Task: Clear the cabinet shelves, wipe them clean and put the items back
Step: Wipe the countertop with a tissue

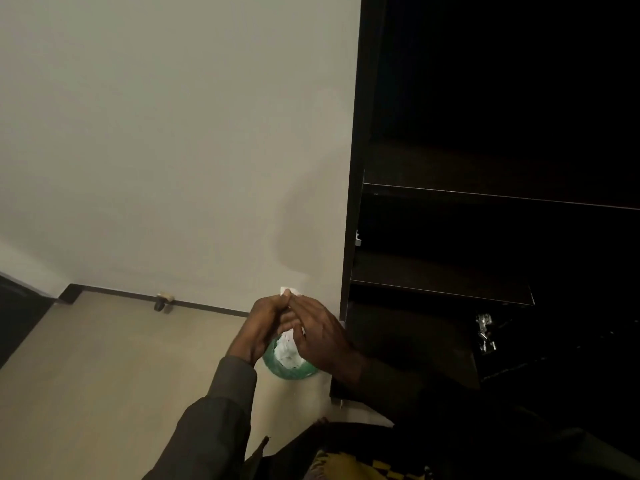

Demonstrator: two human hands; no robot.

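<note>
My left hand [258, 329] and my right hand [320, 336] meet in front of me, low beside the dark cabinet [356, 202]. Between them they hold a white tissue [286, 291], whose corner sticks out above the fingertips. Below the hands, on the floor, stands a green-lined bin [294, 370] with crumpled white tissues in it. The cabinet stands open at the right, and its dark shelves [485, 195] show no items that I can make out.
A pale wall [173, 133] fills the left and centre, with a dark skirting and a door stopper [162, 301] at its foot. A metal hinge [485, 332] glints low in the cabinet. Dark and yellow patterned cloth [346, 462] lies at the bottom edge.
</note>
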